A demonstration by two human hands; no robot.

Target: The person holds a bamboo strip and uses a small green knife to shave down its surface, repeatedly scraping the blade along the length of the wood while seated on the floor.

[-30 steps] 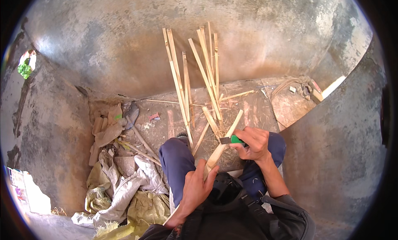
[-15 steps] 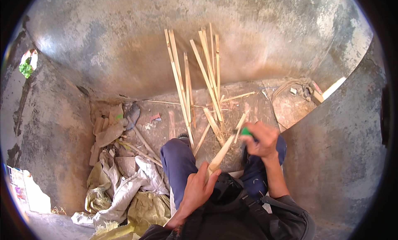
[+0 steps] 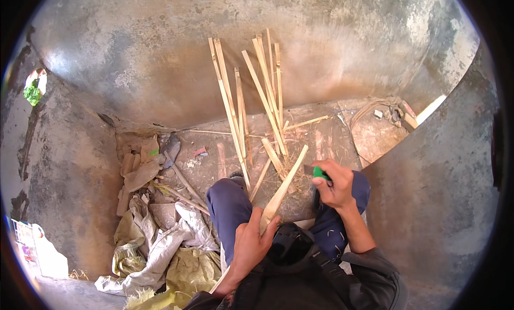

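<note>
My left hand is closed round the lower end of a pale bamboo strip, which slants up and to the right over my lap. Its far end is free. In my right hand, fingers wrapped, is a knife with a green handle. The short dark blade points left and stands a small gap to the right of the strip. Below the tool, thin shavings lie on the floor around a short, thick bamboo piece.
Several long bamboo strips lean on the wall ahead. Crumpled sacks lie at my left, with sticks and scraps beyond. A wall stands close on my right. A coiled cord lies at the far right corner.
My right hand has drawn slightly down, and the knife has come off the strip to its right. The strip stands a little steeper, its far end now in plain view.
</note>
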